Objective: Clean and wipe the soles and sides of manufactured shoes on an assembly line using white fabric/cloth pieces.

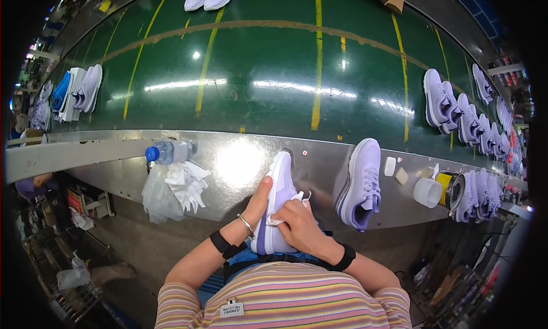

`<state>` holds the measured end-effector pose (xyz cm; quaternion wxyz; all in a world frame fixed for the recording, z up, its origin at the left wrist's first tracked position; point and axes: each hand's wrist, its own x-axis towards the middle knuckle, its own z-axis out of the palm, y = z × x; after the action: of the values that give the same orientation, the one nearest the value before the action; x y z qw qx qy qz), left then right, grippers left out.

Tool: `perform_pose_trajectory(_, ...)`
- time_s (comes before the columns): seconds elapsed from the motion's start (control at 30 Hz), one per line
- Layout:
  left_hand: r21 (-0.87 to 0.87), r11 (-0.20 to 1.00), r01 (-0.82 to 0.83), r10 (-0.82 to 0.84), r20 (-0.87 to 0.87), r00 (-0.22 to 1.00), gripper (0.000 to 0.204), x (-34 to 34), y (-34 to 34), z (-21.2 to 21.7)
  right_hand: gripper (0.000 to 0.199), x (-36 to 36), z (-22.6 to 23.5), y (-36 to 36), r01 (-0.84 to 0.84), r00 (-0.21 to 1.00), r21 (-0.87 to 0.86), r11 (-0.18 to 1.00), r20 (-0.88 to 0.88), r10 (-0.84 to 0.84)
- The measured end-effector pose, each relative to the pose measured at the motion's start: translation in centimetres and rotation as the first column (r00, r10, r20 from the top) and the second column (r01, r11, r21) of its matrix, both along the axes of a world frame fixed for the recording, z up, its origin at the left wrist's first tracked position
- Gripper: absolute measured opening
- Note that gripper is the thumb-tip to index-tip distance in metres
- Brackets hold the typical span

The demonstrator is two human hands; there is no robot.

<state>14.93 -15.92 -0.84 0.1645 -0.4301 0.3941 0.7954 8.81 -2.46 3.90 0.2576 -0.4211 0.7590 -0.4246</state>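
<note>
A lavender sneaker (280, 180) with a white sole and purple heel part is held on its side in front of my body, toe pointing away, at the bench's near edge. My left hand (258, 203) grips its sole side, thumb up along the edge. My right hand (301, 223) is closed on a small white cloth (276, 220) and presses it against the shoe's side near the heel. What the fingers cover is hidden. To the right, a second lavender sneaker (365, 175) lies on the metal bench (319, 163), toe away from me, untouched.
Beyond the bench runs a green belt (257, 61) carrying lavender sneakers (436, 101). At left are a water bottle (171, 152), white cloth strips (188, 183) and a metal rail (80, 158). At right are a white block (390, 166), a cup (427, 192) and a yellow tin (446, 187).
</note>
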Motion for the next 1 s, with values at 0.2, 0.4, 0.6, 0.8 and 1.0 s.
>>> perform_pose_trajectory(0.2, -0.059, 0.997, 0.056, -0.057, -0.028, 0.998, 0.069, -0.2, 0.0, -0.7, 0.013, -0.7, 0.0, -0.8, 0.046, 0.998, -0.019, 0.999, -0.047, -0.047)
perform_pose_trajectory(0.4, -0.123, 0.991, -0.054, 0.055, 0.001, 0.999, 0.076, -1.6, -1.1, -0.4, 0.018, 0.1, 3.2, 2.1, -0.267, 0.962, -0.024, 0.963, 0.052, 0.268)
perform_pose_trajectory(0.6, -0.062, 0.951, -0.303, 0.284, -0.208, 0.936, 0.086, -3.9, -4.3, 2.8, 0.009, -4.7, 5.4, 5.5, 0.334, 0.858, 0.084, 0.939, 0.386, -0.339)
perform_pose_trajectory(0.8, -0.012, 0.930, -0.368, 0.344, -0.327, 0.880, 0.084, -5.0, -4.2, 3.2, 0.010, -1.5, 4.4, 4.6, 0.453, 0.823, -0.135, 0.881, 0.443, -0.355)
perform_pose_trajectory(1.0, 0.123, 0.927, -0.356, 0.376, -0.311, 0.873, 0.077, -5.4, -2.3, 2.5, 0.018, -0.5, 2.3, 0.9, 0.309, 0.943, -0.105, 0.945, -0.095, -0.319)
